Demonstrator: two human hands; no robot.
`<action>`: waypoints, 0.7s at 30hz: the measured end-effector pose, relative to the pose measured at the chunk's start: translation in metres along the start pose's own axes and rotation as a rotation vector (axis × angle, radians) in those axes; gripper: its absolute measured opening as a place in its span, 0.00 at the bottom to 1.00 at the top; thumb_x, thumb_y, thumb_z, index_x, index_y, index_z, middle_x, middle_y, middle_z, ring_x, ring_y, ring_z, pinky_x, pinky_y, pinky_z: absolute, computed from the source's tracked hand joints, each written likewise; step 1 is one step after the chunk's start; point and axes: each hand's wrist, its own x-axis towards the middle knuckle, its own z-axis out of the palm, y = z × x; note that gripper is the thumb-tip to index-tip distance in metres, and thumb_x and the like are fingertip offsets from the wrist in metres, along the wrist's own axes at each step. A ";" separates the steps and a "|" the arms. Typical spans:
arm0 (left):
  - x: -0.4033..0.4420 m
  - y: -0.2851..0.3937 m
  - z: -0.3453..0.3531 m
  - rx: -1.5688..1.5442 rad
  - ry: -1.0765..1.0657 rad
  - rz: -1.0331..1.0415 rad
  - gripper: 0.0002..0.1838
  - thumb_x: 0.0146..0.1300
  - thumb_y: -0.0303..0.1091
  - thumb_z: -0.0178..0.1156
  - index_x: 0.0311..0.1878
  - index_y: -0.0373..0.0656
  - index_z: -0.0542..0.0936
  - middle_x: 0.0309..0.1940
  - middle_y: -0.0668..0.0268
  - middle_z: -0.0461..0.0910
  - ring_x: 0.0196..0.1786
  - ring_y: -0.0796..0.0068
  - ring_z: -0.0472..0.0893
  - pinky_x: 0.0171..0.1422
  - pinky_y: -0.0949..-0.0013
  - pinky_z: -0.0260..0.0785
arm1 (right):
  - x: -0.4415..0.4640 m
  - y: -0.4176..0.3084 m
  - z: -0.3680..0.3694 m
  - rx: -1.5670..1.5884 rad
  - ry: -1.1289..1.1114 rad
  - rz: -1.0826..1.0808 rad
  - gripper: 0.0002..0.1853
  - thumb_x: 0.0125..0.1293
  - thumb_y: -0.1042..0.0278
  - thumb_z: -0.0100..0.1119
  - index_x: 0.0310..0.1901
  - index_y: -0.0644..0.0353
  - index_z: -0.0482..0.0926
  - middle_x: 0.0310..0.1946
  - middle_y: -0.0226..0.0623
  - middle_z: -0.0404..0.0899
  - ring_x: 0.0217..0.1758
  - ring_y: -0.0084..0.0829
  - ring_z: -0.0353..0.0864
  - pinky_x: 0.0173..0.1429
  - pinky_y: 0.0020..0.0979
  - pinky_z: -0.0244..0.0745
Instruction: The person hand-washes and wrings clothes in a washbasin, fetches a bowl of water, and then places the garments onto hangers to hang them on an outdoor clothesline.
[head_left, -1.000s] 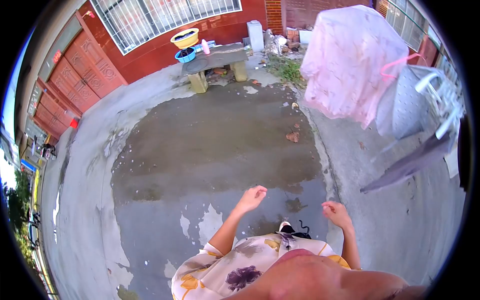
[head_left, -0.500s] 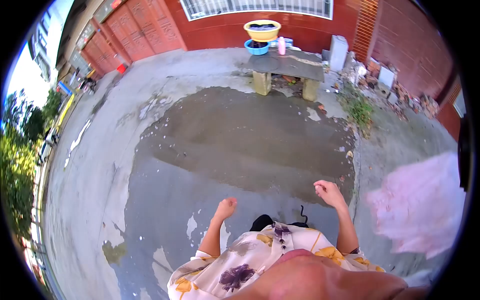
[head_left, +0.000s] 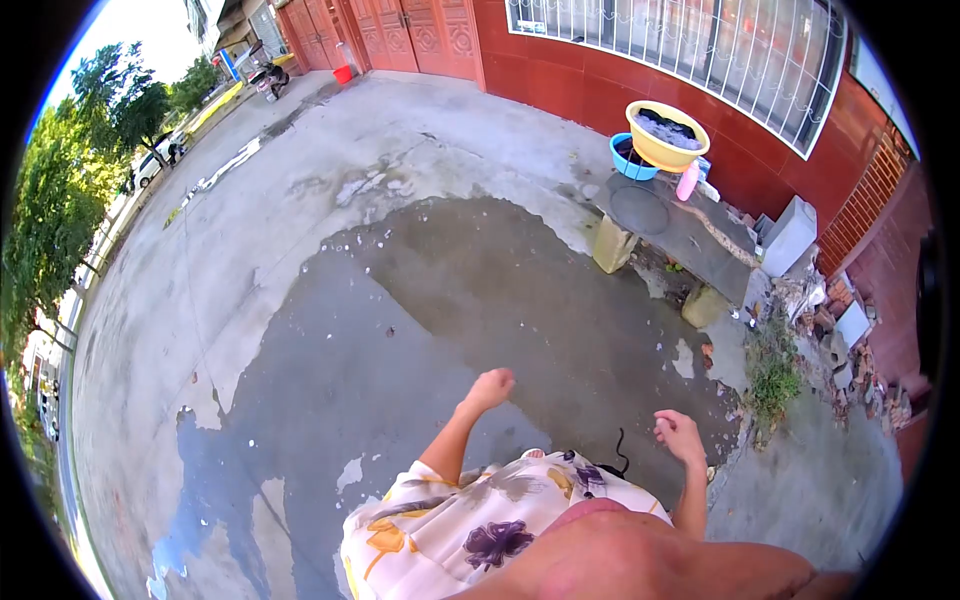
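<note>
Above the wet concrete, my left hand [head_left: 491, 388] is held out in front of my body with its fingers curled in and nothing visible in them. My right hand [head_left: 681, 436] hangs lower, beside the patterned shirt [head_left: 500, 540], its fingers also loosely curled around nothing that I can see. Neither hand touches anything. Ahead on a stone bench [head_left: 690, 235] stand a yellow basin [head_left: 665, 150] with dark cloth and suds, a blue basin [head_left: 632, 168] partly hidden behind it, and a pink bottle [head_left: 687, 181].
A large puddle [head_left: 480, 290] spreads across the concrete. Right of the bench lie rubble [head_left: 840, 350], a pale block [head_left: 790, 237] and weeds [head_left: 772, 375]. A barred window [head_left: 700, 55], red doors [head_left: 410, 35] and a red bucket [head_left: 344, 74] are farther off.
The bench and basins have grown larger and shifted right as my view turned left and came nearer. The pale pink cloth at the right is out of view. Both hands have swung slightly.
</note>
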 end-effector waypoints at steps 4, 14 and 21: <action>0.154 0.128 0.014 -0.088 -0.211 0.365 0.15 0.66 0.36 0.56 0.51 0.38 0.79 0.41 0.50 0.84 0.46 0.50 0.84 0.52 0.55 0.75 | 0.079 0.025 -0.052 0.054 0.153 0.058 0.12 0.70 0.69 0.54 0.49 0.63 0.82 0.27 0.34 0.83 0.28 0.21 0.81 0.32 0.24 0.76; 0.442 0.219 0.053 -0.032 -0.445 0.433 0.17 0.66 0.38 0.57 0.52 0.37 0.79 0.40 0.53 0.84 0.42 0.55 0.83 0.51 0.58 0.75 | 0.372 0.053 -0.182 0.297 0.155 0.141 0.14 0.72 0.63 0.55 0.53 0.60 0.80 0.36 0.31 0.83 0.31 0.17 0.79 0.30 0.20 0.74; 0.609 0.266 0.033 -0.090 -0.280 0.345 0.19 0.67 0.36 0.59 0.58 0.37 0.78 0.49 0.51 0.83 0.48 0.61 0.85 0.55 0.62 0.76 | 0.615 -0.047 -0.273 0.066 0.214 -0.160 0.17 0.73 0.60 0.55 0.56 0.59 0.80 0.39 0.29 0.82 0.39 0.19 0.79 0.40 0.25 0.76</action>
